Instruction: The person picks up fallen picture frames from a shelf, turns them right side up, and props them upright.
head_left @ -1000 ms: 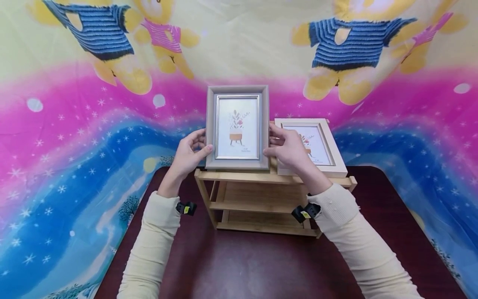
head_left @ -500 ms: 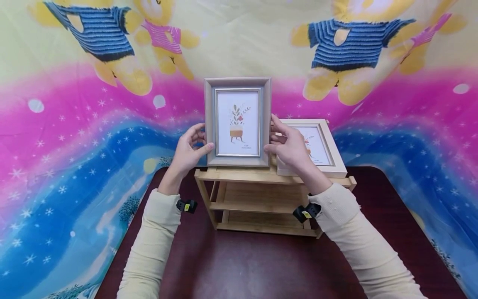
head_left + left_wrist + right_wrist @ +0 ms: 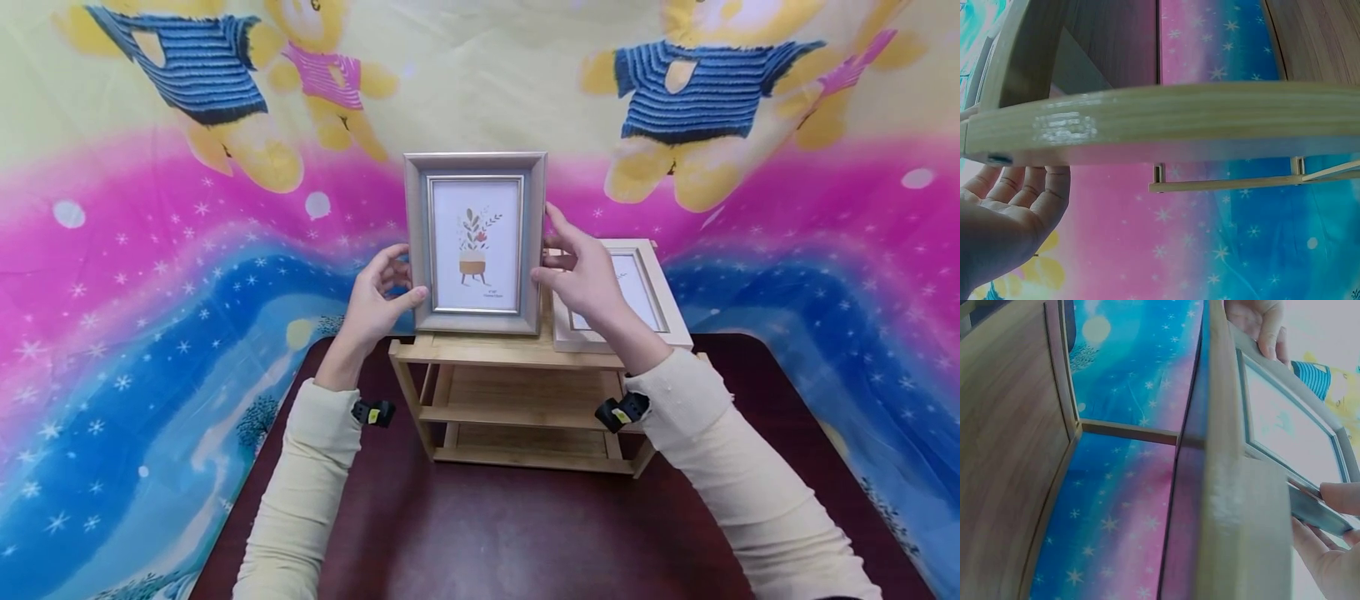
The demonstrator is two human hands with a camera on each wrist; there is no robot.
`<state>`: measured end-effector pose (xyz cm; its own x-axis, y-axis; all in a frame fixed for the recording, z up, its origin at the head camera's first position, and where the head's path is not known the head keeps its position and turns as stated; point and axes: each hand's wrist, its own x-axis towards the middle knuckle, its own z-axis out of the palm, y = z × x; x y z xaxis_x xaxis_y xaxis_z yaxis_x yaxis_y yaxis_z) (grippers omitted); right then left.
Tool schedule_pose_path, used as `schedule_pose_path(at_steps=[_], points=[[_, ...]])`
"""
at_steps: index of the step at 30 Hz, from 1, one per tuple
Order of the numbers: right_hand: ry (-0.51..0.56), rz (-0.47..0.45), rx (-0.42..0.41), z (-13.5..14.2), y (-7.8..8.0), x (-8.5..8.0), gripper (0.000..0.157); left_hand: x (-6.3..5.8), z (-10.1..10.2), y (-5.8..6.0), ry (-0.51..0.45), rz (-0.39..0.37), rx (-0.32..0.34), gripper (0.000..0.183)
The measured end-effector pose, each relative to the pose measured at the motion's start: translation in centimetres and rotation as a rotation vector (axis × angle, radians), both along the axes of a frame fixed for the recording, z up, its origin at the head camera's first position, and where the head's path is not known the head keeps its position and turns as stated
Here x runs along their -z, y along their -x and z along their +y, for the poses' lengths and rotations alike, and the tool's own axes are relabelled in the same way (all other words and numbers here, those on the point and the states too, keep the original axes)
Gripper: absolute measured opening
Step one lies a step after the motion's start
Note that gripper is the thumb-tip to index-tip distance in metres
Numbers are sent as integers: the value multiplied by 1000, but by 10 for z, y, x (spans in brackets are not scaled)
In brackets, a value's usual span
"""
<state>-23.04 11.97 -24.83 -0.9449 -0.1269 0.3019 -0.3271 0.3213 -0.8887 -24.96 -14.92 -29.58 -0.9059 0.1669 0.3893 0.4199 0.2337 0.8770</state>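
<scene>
A silver-grey picture frame [image 3: 476, 325] with a potted-plant print stands nearly upright on the top shelf of a wooden rack [image 3: 480, 353]. My left hand [image 3: 377, 296] grips its left side, thumb at the front edge and fingers curled at the side. On the opposite side my right hand [image 3: 588, 271] holds the frame between thumb and fingers, also seen in the right wrist view, where the frame [image 3: 1300, 462] leans past the rack. A cream picture frame [image 3: 671, 312] lies face up to the right, partly hidden by my right hand. The left wrist view shows my left fingers [image 3: 1022, 184] below the rack's rail.
Below its top the rack has two lower shelves [image 3: 525, 392]. It stands on a dark red-brown table [image 3: 487, 533]. A printed cloth with bears and snowflakes [image 3: 480, 83] hangs behind and at both sides.
The silver-grey frame has tipped more upright, its top edge rising, and looks slightly larger. My right hand has moved a little up its side. The cream frame stays about where it was.
</scene>
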Motion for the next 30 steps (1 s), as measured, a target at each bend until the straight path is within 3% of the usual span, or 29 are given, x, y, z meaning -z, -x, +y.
schedule_pose_path(at_steps=[18, 25, 30], points=[[76, 176, 53, -4, 5, -29, 75, -1, 0, -2, 4, 26, 6, 57], [107, 287, 19, -4, 6, -39, 65, -3, 3, -3, -1, 23, -1, 57], [131, 302, 14, -5, 6, -47, 56, -3, 4, -3, -2, 24, -11, 56]])
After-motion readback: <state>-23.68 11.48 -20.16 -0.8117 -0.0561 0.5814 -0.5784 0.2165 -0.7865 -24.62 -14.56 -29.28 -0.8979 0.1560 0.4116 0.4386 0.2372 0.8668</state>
